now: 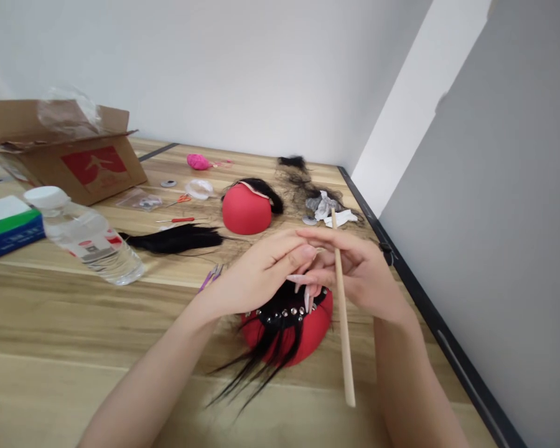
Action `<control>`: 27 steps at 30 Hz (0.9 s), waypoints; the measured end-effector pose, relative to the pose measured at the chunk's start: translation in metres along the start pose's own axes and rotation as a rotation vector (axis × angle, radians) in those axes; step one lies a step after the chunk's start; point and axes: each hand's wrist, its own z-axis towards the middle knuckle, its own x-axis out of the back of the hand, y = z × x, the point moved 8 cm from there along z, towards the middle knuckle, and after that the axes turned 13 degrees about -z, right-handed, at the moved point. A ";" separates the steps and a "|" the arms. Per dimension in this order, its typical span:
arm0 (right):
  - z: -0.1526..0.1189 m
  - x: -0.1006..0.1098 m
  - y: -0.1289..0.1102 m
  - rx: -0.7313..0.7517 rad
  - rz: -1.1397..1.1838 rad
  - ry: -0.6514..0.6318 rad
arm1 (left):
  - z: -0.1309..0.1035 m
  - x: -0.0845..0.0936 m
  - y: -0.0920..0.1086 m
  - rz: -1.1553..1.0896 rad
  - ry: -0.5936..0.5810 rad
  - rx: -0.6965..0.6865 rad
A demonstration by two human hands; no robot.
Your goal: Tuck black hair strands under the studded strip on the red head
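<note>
A red dome-shaped form (315, 336) sits on the wooden table in front of me, with black hair (275, 342) and a row of shiny pin heads (284, 313) across it. Above the form, my left hand (266, 267) and my right hand (359, 274) meet at the fingertips. The fingers of my right hand hold a pale wooden stick (343, 330) that slants down towards me. My left hand's thumb and fingers are pressed together; what they pinch, if anything, is too small to name.
A water bottle (91, 239) and a tissue-like box (9, 227) stand at left, before an open carton (81, 162). Farther back are a second red form (246, 211), a black hair bundle (177, 239), orange-handled scissors (183, 199) and crumpled tissue (324, 205). Purple tweezers (210, 277) lie beside my left wrist.
</note>
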 end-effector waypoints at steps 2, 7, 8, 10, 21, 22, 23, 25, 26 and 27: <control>-0.001 0.004 0.003 -0.031 -0.001 0.023 | 0.000 0.002 0.000 0.022 0.002 -0.004; -0.007 0.028 -0.002 0.057 -0.157 0.198 | -0.008 0.033 0.001 0.062 0.180 -0.004; -0.008 0.027 -0.001 0.078 -0.223 0.165 | -0.012 0.042 0.003 0.044 0.229 -0.019; -0.010 0.015 0.006 0.116 -0.395 0.012 | -0.018 0.054 -0.001 -0.014 0.272 0.018; -0.005 -0.013 0.060 0.154 -0.628 -0.103 | -0.047 0.011 -0.012 -0.133 -0.050 -0.102; -0.005 -0.012 0.060 0.155 -0.610 -0.088 | -0.050 0.007 -0.010 -0.122 -0.066 -0.161; -0.005 -0.012 0.060 0.154 -0.590 -0.068 | -0.053 0.001 -0.008 -0.102 -0.091 -0.212; -0.004 -0.010 0.061 0.145 -0.544 -0.027 | -0.059 -0.009 -0.008 -0.034 -0.130 -0.319; -0.004 -0.010 0.062 0.137 -0.520 -0.012 | -0.063 -0.015 -0.008 0.003 -0.166 -0.378; -0.004 -0.011 0.063 0.129 -0.498 0.000 | -0.066 -0.020 -0.009 0.040 -0.189 -0.443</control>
